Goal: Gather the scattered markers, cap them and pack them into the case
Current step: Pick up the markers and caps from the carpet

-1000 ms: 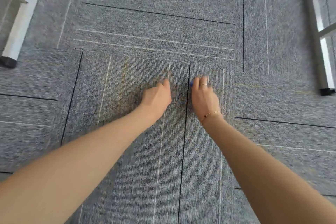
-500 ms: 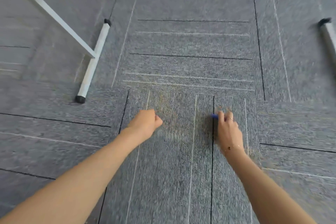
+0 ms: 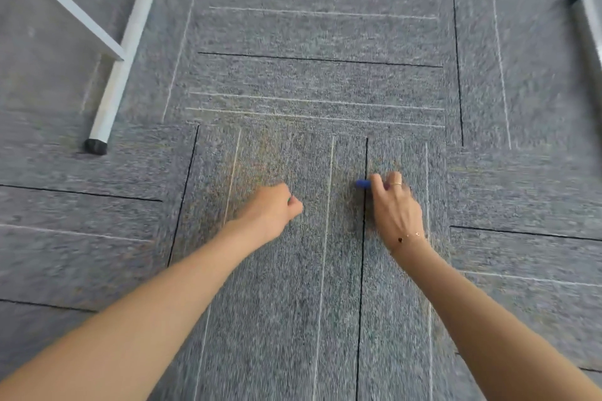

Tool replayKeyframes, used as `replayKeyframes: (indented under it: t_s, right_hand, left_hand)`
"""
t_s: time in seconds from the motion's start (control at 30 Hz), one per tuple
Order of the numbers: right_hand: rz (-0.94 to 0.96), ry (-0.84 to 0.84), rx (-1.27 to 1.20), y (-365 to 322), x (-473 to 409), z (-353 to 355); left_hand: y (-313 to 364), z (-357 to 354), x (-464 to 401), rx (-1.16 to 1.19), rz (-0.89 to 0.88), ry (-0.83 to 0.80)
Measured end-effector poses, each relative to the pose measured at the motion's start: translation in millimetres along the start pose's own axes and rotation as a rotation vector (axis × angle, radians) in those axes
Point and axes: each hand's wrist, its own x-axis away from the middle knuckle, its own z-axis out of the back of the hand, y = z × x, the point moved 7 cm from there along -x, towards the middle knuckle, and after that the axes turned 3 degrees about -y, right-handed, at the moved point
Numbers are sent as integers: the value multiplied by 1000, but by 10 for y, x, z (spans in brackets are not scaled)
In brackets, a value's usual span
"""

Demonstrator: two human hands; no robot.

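Reaching out over the grey carpet [image 3: 309,319], the right hand [image 3: 395,210] pinches a blue marker [image 3: 363,184] whose tip pokes out left. The left hand [image 3: 273,210] is curled into a fist with something green [image 3: 289,200] barely showing, can't tell what.

Blue marker [image 3: 362,184], end poking sideways from right hand [image 3: 395,210], rest hidden

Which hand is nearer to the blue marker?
Right. The right hand holds the blue marker at its fingertips; the left hand is a fist apart, to the marker's left.
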Motion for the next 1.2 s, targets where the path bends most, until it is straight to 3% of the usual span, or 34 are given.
replayKeyframes:
  t_s: [0.23,0.4,0.6,0.8,1.0,1.2]
  right_hand:
    - [-282,223,-389,136,345,518]
    - [-248,232,-454,42,667,1320]
    - [-105,254,-427,-143,1192,2580]
    - [109,339,-348,-410,1874,3968]
    - [202,406,-164,-746,2686,5304]
    - [439,611,-174,-1556,3664,6558]
  left_hand:
    - [-129,264,207,18,56,4]
    - [75,556,648,-42,137,-1]
    - [946,1155,1545,-167,165,-19]
    - [1884,1996,2828,-52,78,191]
    - [2547,2445,4466,34,-12,316]
    - [2647,3294,6675,-44,-60,666]
